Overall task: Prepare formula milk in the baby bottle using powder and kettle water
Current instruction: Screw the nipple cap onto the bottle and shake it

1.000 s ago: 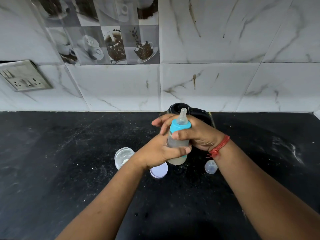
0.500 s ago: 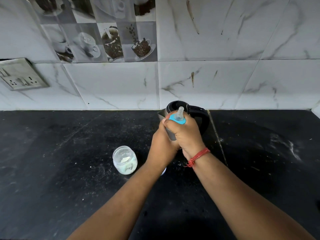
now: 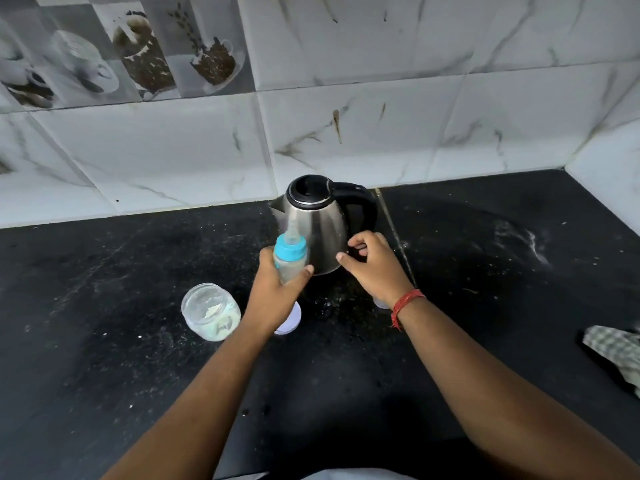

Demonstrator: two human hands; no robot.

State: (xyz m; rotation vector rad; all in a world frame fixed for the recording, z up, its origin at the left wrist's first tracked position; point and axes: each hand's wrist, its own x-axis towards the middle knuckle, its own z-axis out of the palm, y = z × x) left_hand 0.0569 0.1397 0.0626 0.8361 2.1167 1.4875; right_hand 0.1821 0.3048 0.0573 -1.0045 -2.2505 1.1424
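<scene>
My left hand (image 3: 277,292) grips the baby bottle (image 3: 290,254), which has a blue collar, a clear teat and cloudy liquid inside; it is blurred. My right hand (image 3: 372,268) hovers just right of the bottle with curled, parted fingers and holds nothing. Behind both hands the steel kettle (image 3: 317,220) with a black lid and handle stands on the black counter (image 3: 138,358). An open glass powder jar (image 3: 210,311) with white powder sits left of my left wrist. Its white lid (image 3: 291,322) lies partly hidden under my left hand.
A small clear bottle cap (image 3: 381,303) peeks out beneath my right wrist. A checked cloth (image 3: 614,355) lies at the counter's right edge. The marble-tiled wall (image 3: 346,126) rises directly behind the kettle. Powder specks and water drops dot the counter.
My right hand has let go of the bottle's collar and moved right. The left hand alone holds the bottle. The view has shifted, showing the kettle fully and the cloth at right.
</scene>
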